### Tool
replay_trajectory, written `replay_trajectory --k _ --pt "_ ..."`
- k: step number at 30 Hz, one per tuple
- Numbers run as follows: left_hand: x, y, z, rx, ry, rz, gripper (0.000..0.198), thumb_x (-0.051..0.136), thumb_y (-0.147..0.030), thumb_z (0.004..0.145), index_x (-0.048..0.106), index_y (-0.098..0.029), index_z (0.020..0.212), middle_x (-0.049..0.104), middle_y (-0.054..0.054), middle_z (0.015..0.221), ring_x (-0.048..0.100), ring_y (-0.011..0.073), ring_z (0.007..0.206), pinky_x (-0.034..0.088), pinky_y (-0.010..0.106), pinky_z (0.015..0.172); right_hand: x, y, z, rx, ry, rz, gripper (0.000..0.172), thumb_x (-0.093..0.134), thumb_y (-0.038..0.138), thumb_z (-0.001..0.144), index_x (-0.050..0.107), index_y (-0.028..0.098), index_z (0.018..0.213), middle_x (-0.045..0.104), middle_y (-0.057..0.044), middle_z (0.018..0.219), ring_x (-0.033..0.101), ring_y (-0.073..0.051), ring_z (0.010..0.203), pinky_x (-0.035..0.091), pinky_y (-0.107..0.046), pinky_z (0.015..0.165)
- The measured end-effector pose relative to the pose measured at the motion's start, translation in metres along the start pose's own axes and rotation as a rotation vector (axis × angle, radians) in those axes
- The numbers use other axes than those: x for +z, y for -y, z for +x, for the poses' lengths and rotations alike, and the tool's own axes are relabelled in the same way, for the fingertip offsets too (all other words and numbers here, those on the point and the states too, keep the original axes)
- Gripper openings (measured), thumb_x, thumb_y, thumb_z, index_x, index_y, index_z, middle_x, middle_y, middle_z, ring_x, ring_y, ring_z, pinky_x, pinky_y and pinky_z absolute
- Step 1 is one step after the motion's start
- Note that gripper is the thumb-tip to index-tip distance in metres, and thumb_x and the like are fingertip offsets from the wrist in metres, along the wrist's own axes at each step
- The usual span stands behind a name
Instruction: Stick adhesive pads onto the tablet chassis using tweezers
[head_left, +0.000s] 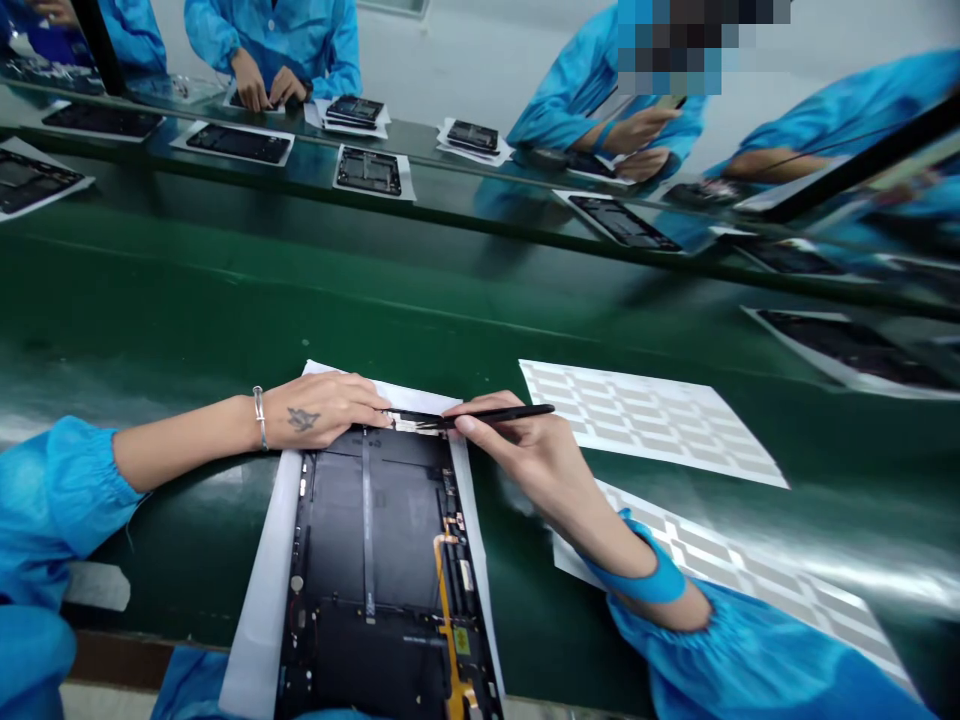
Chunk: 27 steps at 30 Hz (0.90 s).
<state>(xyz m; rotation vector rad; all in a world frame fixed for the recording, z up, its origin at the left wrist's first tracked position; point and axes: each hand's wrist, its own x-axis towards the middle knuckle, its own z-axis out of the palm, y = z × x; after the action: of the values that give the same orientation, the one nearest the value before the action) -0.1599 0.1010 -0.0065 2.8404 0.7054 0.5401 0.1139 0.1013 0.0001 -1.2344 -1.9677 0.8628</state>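
An opened tablet housing [405, 520] lies in front of me, its dark interior showing a long grey ribbon cable [368, 520] and an orange flex cable [444, 590]. My left hand [322, 410] is at the housing's top left edge, fingers close together and bent, fingertips on or right beside a small silvery part [412, 424]. Whether they pinch something there is hidden. Black tweezers [517, 411] are gripped in my right hand [525, 440], between thumb and fingers. Their tips point left and meet the silvery part at the top edge.
White paper [259, 610] lies under the housing. To the right are two sheets of grey stickers [645, 415] [720, 560]. Across the green bench [225, 270], several housings [367, 170] rest on paper along a raised ledge. Co-workers in blue sleeves [322, 40] work behind it.
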Motion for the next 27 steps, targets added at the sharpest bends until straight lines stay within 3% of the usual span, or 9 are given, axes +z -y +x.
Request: replay_trajectory --k 6,11,16,20,27 --pt "-0.004 -0.002 0.0 -0.01 0.061 0.041 0.038 0.041 -0.005 0.091 0.065 -0.015 0.119 0.063 0.009 0.129 0.057 0.0203 0.121 0.044 0.035 0.106 -0.014 -0.007 -0.001 0.035 0.003 -0.027 0.038 0.064 0.055 0.081 0.075 0.019 0.074 0.071 -0.01 0.088 0.067 -0.025 0.08 0.053 -0.035 0.067" --pt "-0.008 -0.003 0.002 0.021 0.046 0.071 0.035 0.039 -0.006 0.091 0.064 -0.01 0.116 0.066 0.011 0.124 0.06 0.0205 0.116 0.047 0.035 0.104 -0.01 -0.005 -0.002 0.026 -0.008 -0.028 0.038 0.062 0.054 0.082 0.073 0.019 0.072 0.071 -0.011 0.089 0.066 -0.024 0.079 0.052 -0.033 0.062" --pt "-0.008 -0.003 0.003 0.014 0.055 0.084 0.034 0.039 -0.007 0.092 0.062 -0.011 0.116 0.066 0.011 0.123 0.06 0.0209 0.115 0.048 0.036 0.102 -0.005 -0.002 -0.002 -0.002 -0.02 0.04 0.036 0.062 0.052 0.084 0.074 0.019 0.079 0.072 -0.01 0.093 0.066 -0.024 0.083 0.051 -0.035 0.07" --pt "-0.007 -0.003 0.003 0.013 0.058 0.086 0.034 0.039 -0.007 0.091 0.062 -0.011 0.115 0.067 0.011 0.122 0.061 0.0208 0.114 0.048 0.036 0.101 -0.002 -0.004 0.001 0.084 0.0 0.166 0.038 0.063 0.056 0.081 0.073 0.019 0.078 0.074 -0.008 0.091 0.065 -0.022 0.076 0.049 -0.03 0.06" --pt "-0.004 -0.002 0.003 0.007 0.055 0.111 0.035 0.038 -0.007 0.091 0.062 -0.012 0.116 0.066 0.011 0.123 0.059 0.0209 0.116 0.048 0.036 0.101 -0.009 0.0 0.002 0.107 -0.013 0.111 0.044 0.066 0.059 0.076 0.07 0.018 0.061 0.073 -0.01 0.086 0.065 -0.022 0.073 0.048 -0.03 0.058"
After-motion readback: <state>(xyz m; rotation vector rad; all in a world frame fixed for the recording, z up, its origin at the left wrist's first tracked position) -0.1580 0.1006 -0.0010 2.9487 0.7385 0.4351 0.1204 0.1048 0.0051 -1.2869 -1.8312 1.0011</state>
